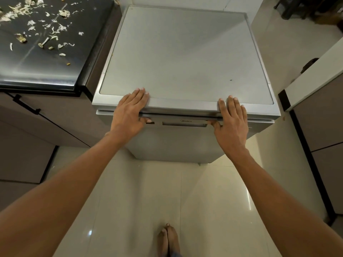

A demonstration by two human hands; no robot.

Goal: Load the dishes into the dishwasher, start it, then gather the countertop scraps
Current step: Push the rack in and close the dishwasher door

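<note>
Dishwasher dead center, door closed. My left hand and right hand lie flat on its front top edge, fingers straight, thumbs tucked under the lip. Scraps litter the black countertop at 10 o'clock.

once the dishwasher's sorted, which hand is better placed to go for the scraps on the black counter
Left, probably. The left hand rests on the front edge of the silver-grey dishwasher at the end beside the glossy black countertop, where the pale vegetable scraps lie. The right hand sits at the far end.
</note>
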